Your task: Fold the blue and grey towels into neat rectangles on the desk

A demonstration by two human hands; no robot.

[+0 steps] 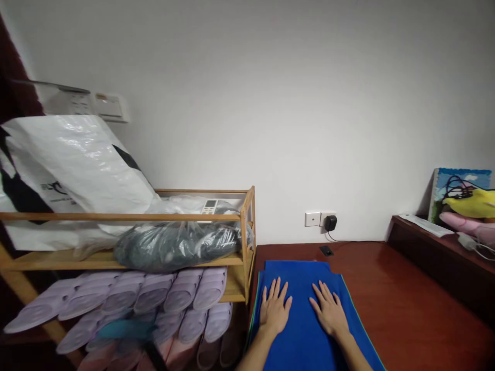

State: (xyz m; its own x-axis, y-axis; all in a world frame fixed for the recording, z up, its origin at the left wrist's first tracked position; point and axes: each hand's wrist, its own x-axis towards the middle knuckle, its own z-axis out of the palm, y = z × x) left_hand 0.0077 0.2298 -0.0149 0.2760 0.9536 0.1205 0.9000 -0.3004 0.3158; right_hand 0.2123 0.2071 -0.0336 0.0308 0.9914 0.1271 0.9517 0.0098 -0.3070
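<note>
A blue cloth (pixel 299 319) with a thin green edging lies spread on the reddish-brown wooden desk (pixel 410 299). It looks layered, with a narrower part showing at the far end. My left hand (pixel 275 308) rests flat on its left half, fingers spread and pointing away from me. On the right half, my right hand (pixel 328 309) lies palm down with its fingers apart. Neither hand grips anything. The near end of the cloth runs out of the bottom of the view.
Left of the desk stands a wooden rack (pixel 247 247) with several lilac slippers (pixel 185 288), a grey bundle in clear plastic (pixel 178 245), a remote control (pixel 209 207) and a large white bag (pixel 77 165). A black plug (pixel 330 222) sits in the wall. A raised ledge (pixel 433 247) borders the right.
</note>
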